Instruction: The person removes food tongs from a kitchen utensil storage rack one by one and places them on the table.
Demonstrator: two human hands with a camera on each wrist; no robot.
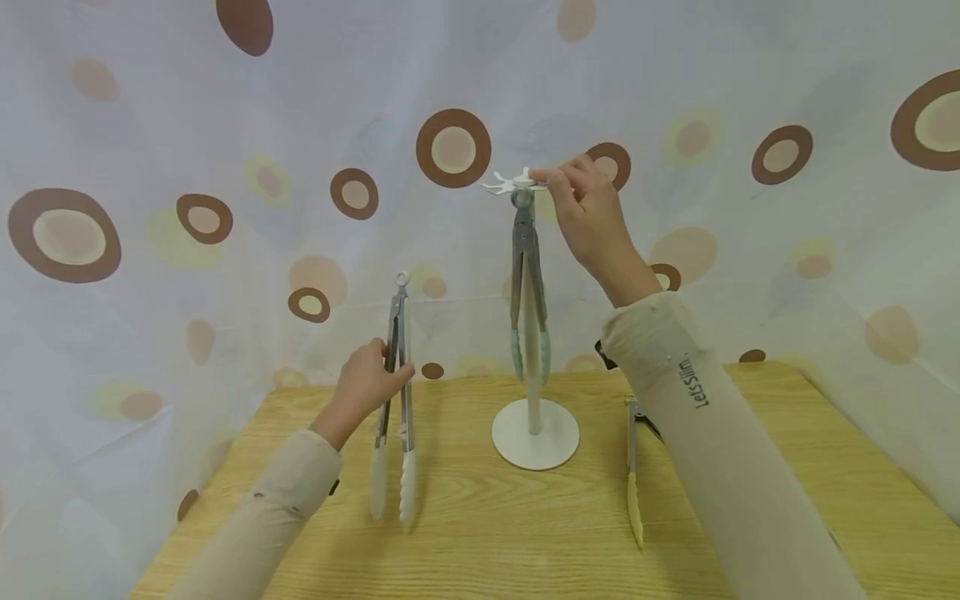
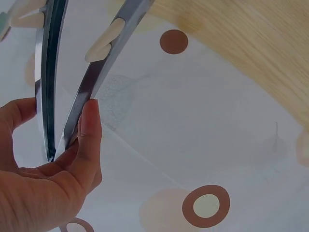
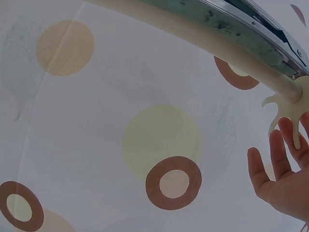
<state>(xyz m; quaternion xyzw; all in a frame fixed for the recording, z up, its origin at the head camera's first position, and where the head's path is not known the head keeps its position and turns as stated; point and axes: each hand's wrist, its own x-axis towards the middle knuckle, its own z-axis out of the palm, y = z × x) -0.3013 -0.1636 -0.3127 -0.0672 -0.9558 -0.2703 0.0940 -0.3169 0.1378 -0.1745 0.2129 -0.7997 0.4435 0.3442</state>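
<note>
My left hand (image 1: 367,379) grips a pair of metal tongs (image 1: 407,417) with white tips, held upright with the ring at the top and the arms spread a little. In the left wrist view, the thumb and fingers lie on the two arms of those tongs. A white utensil stand (image 1: 517,446) with a round base and curved hooks stands at the middle of the table. Tongs with mint tips (image 1: 525,237) hang from its hooks, tips downward. At the stand's top, my right hand (image 1: 592,208) pinches a hook (image 3: 296,137) between thumb and fingers.
Another pair of tongs (image 1: 634,500) with yellow tips lies on the wooden table (image 1: 465,542), right of the stand and partly hidden by my right sleeve (image 1: 705,417). A white curtain (image 1: 510,67) with brown and beige dots hangs behind the table.
</note>
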